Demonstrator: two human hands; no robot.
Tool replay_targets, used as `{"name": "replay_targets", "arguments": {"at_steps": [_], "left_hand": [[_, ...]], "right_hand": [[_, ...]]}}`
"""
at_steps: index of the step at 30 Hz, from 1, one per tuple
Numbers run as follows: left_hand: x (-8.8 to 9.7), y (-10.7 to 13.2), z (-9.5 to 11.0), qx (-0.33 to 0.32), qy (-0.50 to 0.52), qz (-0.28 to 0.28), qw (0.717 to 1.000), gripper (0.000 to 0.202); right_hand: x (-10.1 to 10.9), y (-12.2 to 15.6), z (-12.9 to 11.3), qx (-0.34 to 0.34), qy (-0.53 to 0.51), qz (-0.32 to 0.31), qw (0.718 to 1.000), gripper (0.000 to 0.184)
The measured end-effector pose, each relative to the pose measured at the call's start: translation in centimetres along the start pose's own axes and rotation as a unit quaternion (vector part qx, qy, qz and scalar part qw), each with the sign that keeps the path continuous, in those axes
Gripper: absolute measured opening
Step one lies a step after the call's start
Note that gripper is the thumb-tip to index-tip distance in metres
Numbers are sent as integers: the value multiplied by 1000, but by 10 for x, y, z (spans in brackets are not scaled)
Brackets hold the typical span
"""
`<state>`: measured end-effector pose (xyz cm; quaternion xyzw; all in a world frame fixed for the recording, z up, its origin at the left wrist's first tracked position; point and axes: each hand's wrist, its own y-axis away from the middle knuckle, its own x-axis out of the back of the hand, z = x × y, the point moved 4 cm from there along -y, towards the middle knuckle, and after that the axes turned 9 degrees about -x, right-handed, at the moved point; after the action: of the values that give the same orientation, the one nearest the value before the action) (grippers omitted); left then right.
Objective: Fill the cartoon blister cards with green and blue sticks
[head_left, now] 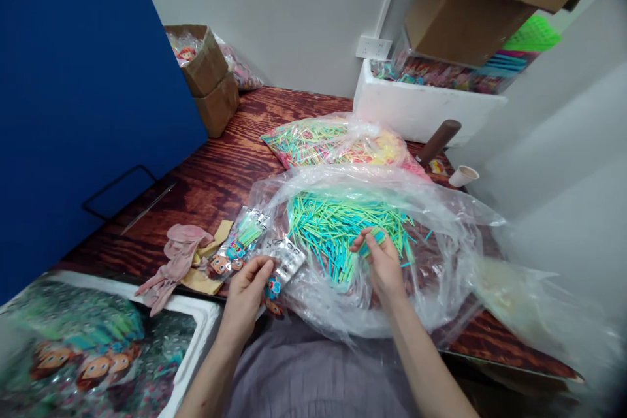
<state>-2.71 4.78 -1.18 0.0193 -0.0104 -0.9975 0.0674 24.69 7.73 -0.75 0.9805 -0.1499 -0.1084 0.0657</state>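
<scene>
My left hand [249, 289] pinches a small clear plastic packet [290, 260] printed with a cartoon figure, near the table's front edge. In my right hand [386, 268] is a small bunch of thin green and blue sticks [375, 236], fingers closed round it. Just behind that hand spreads a loose pile of green and blue sticks [328, 219] in a large clear plastic bag [453, 261] with its mouth wide. Left of my left hand lies another cartoon packet [249, 227] with green sticks inside.
Pink and yellow gloves [179, 249] lie at the left. A foam box [208, 317] of filled packets stands front left. Behind the pile are a bag of multicoloured sticks [318, 137], a brown cylinder [441, 140], a paper cup [463, 176] and a white foam box [421, 104].
</scene>
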Motion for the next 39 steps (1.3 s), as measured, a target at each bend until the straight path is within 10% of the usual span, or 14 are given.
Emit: {"name": "replay_targets", "arguments": {"at_steps": [10,16,22,33,39], "left_hand": [[-13,-2,7,-20,-8,-52,998,28],[-8,-2,2,-1,-3,-48,999,29],[-21,0,5,-7,7,-80,997,26],[-21,2,3,16,13,-77,997,26],[-23,5,9,6,-12,-80,997,27]], "right_hand": [[-15,-39,-18,51,364,-55,928,18],[-20,-62,-30,167,574,-25,801,16],[-41,-64,-22,192,621,-52,758,18],[-18,-51,-23,170,705,-108,680,22],[-19,-53,-18,170,688,-67,702,21]]}}
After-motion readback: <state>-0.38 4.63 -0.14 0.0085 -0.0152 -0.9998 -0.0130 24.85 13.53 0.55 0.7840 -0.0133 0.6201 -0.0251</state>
